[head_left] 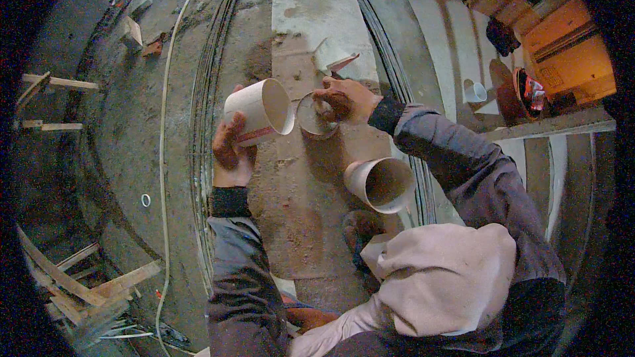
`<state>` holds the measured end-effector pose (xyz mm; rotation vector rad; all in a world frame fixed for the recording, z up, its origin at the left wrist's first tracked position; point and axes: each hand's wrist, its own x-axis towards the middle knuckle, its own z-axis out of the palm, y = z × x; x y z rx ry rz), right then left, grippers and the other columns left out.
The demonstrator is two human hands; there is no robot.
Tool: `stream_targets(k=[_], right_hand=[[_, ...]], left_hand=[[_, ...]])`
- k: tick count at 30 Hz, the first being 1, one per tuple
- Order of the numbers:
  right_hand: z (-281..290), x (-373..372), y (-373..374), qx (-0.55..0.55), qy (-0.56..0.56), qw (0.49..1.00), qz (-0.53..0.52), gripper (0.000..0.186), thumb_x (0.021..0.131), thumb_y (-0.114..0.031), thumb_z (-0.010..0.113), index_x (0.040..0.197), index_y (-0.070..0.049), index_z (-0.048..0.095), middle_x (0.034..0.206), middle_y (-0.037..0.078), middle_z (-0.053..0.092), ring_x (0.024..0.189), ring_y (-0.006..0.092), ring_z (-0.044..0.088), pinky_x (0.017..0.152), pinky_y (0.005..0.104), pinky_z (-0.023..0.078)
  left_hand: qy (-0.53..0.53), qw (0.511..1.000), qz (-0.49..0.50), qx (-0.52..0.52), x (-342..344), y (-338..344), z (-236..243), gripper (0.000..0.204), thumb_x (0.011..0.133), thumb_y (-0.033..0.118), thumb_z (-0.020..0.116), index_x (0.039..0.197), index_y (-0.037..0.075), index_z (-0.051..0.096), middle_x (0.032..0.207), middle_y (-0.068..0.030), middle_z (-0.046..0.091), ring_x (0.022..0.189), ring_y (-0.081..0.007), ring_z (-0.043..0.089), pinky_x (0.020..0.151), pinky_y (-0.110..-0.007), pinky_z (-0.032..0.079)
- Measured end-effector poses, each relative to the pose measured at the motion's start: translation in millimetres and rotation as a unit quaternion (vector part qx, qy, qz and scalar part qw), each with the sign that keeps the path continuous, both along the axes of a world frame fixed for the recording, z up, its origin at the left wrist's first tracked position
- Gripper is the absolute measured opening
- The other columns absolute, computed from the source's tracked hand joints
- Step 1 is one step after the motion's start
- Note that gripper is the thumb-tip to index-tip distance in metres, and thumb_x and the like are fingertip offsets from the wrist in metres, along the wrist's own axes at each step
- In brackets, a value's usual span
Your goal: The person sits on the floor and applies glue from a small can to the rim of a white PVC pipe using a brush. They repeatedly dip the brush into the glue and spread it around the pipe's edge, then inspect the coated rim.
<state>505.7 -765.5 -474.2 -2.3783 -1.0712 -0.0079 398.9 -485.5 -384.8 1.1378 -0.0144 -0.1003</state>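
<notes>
My left hand is wrapped round a white open-ended cylinder, like a short pipe piece or a large cup, with a reddish stripe along its lower side. The cylinder lies tilted, its mouth facing right. Just beside that mouth, my right hand has its fingers bent over the rim of a round, pale piece; how deep this piece is cannot be made out. Nearer to me, a second pale cylinder shows its open mouth and dark inside. Beige cloth covers the lower right.
Long thin rods lie on both sides of the board-like strip. A pale hose runs along the left floor. Wooden pieces lie at far left. A white cup and an orange box are at right.
</notes>
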Motion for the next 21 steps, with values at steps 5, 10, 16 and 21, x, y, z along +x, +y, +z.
stream_targets(k=[5,10,16,21], right_hand=[[-1.1,-32.7,-19.4,0.018,0.002,0.995,-0.102,0.046,0.081,-0.032,0.073,0.119,-0.011,0.061,0.105,0.018,0.058,0.093,0.0388,0.062,0.078,0.0458,0.052],[3.1,-73.0,-47.8,0.079,0.005,0.979,-0.186,0.042,0.078,-0.022,0.078,0.112,-0.007,0.059,0.104,0.017,0.062,0.095,0.0387,0.062,0.081,0.0443,0.052],[-2.5,-82.9,-53.6,0.087,-0.027,0.977,-0.195,0.042,0.076,-0.016,0.081,0.11,-0.006,0.058,0.103,0.017,0.062,0.094,0.0388,0.063,0.081,0.0443,0.052],[11.1,-55.5,-34.6,0.024,0.012,0.984,-0.174,0.04,0.081,-0.026,0.076,0.113,-0.008,0.058,0.106,0.018,0.062,0.095,0.0398,0.063,0.081,0.046,0.052]], left_hand=[[-0.002,1.0,0.008,0.012,8.8,4.9,5.0,0.079,0.085,0.032,0.076,0.15,0.005,0.04,0.134,-0.0124,0.057,0.119,-0.0296,0.059,0.098,-0.046,0.052],[-0.018,1.0,0.007,0.019,17.8,8.6,4.8,0.08,0.085,0.035,0.077,0.15,0.005,0.04,0.131,-0.0117,0.058,0.119,-0.0285,0.059,0.098,-0.046,0.052],[0.025,0.999,-0.018,-0.026,20.7,12.1,6.6,0.08,0.086,0.038,0.077,0.151,0.008,0.04,0.131,-0.0112,0.058,0.119,-0.0281,0.059,0.101,-0.045,0.048],[0.041,0.999,-0.013,-0.002,17.9,8.4,12.7,0.079,0.087,0.04,0.075,0.151,0.009,0.04,0.133,-0.0104,0.058,0.12,-0.0277,0.058,0.102,-0.045,0.048]])
